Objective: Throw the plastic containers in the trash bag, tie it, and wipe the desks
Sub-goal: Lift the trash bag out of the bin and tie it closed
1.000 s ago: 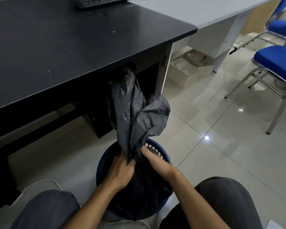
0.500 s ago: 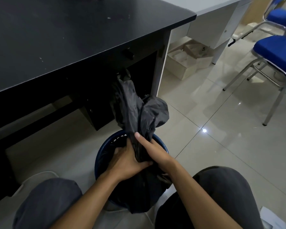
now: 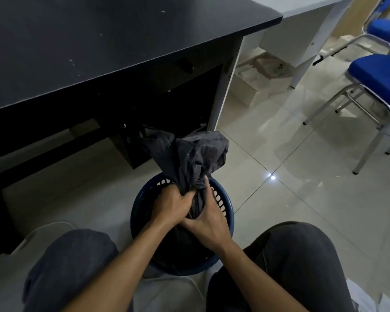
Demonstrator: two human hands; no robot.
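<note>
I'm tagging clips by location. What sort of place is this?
Probably an office: a black-topped desk stands beside a white desk, blue padded chairs with metal legs sit on the tiled floor, and a dark blue plastic waste basket holds a grey plastic trash bag.

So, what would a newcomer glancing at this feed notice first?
The dark trash bag draws the eye first, its loose top bunched above a blue bin at bottom centre, with the left hand and right hand both gripping its neck. Next come the black desk filling the upper left and the blue chair at the right edge.
</note>
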